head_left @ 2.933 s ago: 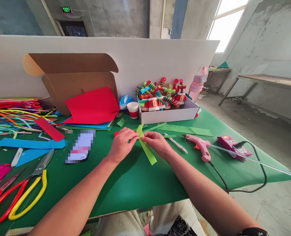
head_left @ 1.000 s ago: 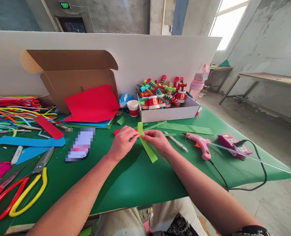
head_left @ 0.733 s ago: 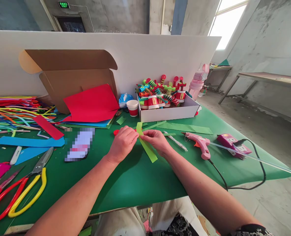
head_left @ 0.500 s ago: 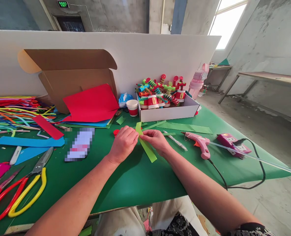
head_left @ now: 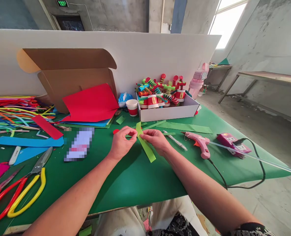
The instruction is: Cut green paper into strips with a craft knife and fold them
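Observation:
Between my two hands is a light green paper strip point(head_left: 147, 150), folded or crossed near its upper end, its longer tail slanting down to the right. My left hand point(head_left: 122, 142) pinches it from the left, thumb and forefinger bent into a ring. From the right, my right hand point(head_left: 156, 139) pinches the same spot with thumb and fingertips. The fold itself is partly hidden by my fingers. Behind my hands lie more green paper strips point(head_left: 184, 127), and a red round piece point(head_left: 116, 131) shows beside my left hand.
At right are a pink glue gun point(head_left: 201, 144), a white pen point(head_left: 176, 141) and a purple box point(head_left: 234, 144) with a cord. Large scissors point(head_left: 34, 177) lie left. A white box point(head_left: 170, 114) of paper-cup figures, a paper cup point(head_left: 132, 107) and red paper point(head_left: 91, 103) stand behind.
My left hand's fingers have uncurled from a tighter fist-like grip into a ringed pinch. The strip and my right hand have barely moved.

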`<act>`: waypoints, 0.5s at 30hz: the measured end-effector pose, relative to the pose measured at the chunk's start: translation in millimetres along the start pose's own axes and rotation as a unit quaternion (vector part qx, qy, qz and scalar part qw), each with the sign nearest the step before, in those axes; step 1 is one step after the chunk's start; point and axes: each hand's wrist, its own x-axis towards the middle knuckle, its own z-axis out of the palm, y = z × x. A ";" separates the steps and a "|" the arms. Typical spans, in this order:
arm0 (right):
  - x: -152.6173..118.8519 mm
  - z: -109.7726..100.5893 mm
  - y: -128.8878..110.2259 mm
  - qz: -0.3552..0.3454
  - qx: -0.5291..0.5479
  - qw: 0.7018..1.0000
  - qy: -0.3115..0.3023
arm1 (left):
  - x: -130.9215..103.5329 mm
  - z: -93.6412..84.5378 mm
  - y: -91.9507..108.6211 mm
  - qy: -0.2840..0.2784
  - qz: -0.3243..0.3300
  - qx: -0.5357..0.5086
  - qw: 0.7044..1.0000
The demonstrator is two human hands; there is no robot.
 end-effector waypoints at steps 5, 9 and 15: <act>0.9 -1.7 0.8 0.003 0.023 1.000 -0.001 | 3.2 -1.6 -2.8 0.000 -0.096 -0.068 0.993; 1.8 -4.1 0.2 0.048 0.080 0.996 -0.004 | 7.9 -10.2 -5.7 -0.003 -0.147 -0.109 0.983; 3.3 -5.1 1.9 0.012 0.099 0.995 -0.006 | 9.8 -19.3 -2.4 -0.031 -0.171 -0.114 0.978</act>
